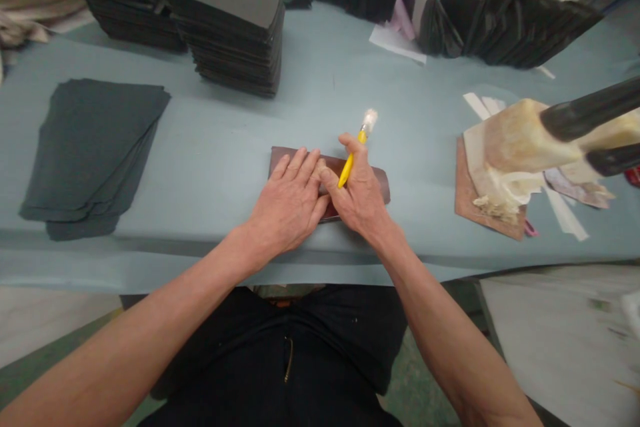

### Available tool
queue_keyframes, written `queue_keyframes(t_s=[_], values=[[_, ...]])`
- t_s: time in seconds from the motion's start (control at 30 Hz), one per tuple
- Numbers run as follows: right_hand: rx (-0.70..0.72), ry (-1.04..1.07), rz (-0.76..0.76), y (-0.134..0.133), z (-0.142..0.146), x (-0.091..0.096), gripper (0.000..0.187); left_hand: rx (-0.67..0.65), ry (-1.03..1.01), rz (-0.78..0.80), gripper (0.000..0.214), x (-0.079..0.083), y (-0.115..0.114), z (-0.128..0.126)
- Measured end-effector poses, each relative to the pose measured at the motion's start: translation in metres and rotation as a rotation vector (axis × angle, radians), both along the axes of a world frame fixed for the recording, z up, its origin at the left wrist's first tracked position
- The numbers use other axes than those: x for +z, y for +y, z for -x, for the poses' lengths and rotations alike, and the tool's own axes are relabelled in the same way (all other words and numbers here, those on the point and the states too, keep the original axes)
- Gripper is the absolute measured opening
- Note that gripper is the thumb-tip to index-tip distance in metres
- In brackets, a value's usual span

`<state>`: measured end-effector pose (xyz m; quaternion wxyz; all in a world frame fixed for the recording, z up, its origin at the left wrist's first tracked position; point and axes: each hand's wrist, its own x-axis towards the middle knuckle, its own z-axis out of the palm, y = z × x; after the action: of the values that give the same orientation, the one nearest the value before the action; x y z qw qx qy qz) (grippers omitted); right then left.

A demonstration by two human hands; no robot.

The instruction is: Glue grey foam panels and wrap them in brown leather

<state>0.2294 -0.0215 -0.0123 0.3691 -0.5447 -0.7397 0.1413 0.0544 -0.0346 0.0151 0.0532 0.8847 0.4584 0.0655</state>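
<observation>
A folded dark brown piece [381,185], perhaps leather, lies on the table near its front edge. My left hand [290,197] rests flat on its left part, fingers stretched out. My right hand [361,193] holds a brush [347,170] with a yellow handle, its whitish bristles pointing up and away from me. The lower fingers of that hand press on the right part of the brown piece. Both thumbs come close together over its middle. Beneath my hands, much of the piece is hidden.
Dark flat sheets [95,147] lie fanned at the left. A tall stack of dark pieces [230,20] stands behind, with more rows of dark pieces [500,23] at the back right. On the right, a glue-crusted container [515,137] with black handles sits on a brown board [465,193].
</observation>
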Motion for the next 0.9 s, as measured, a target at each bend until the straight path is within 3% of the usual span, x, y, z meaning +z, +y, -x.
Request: queue_keyframes(t_s=[0.17, 0.4, 0.57, 0.67, 0.9], values=[[-0.102, -0.087, -0.005, -0.002, -0.018, -0.004, 0.063, 0.01, 0.016, -0.002, 0.065, 0.002, -0.002, 0.0], [-0.115, -0.082, 0.031, -0.007, -0.048, -0.012, 0.066, 0.013, 0.024, 0.006, 0.066, 0.004, -0.001, 0.001], [-0.172, -0.117, -0.115, -0.014, -0.051, -0.004, 0.063, 0.007, 0.045, 0.011, 0.066, 0.004, -0.001, 0.001], [-0.118, -0.099, -0.155, -0.016, -0.047, 0.003, 0.057, 0.016, 0.054, 0.003, 0.065, 0.005, -0.001, 0.0], [-0.023, -0.024, -0.02, -0.01, -0.044, -0.004, 0.035, 0.014, 0.071, 0.006, 0.065, 0.005, 0.0, 0.001]])
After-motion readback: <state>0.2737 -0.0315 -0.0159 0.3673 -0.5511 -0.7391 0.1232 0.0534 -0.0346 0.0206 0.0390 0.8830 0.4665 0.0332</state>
